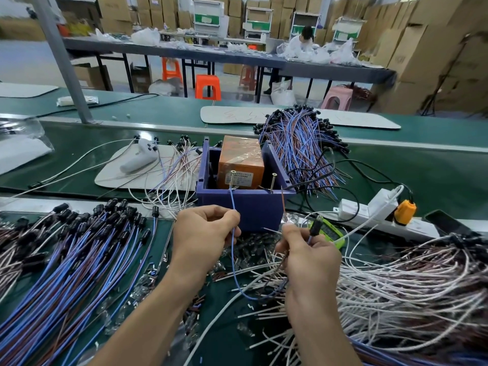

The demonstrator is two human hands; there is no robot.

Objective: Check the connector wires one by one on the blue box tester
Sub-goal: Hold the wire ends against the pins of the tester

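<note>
Nearest, the left hand [203, 233] pinches a thin blue wire [232, 260] that reaches up to a screw [232, 173] on the blue box tester [250, 210]. That box sits on the green bench [422, 175] just behind both hands. The right hand [309, 257] has its grip closed on a black connector [315, 228].

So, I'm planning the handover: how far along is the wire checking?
Possibly done: the bundle behind the box, though nothing proves it's tested. In hand: the left hand pinches a blue wire up to the box's screw; the right hand holds its connector. Left: the left pile and right pile, both large.
</note>
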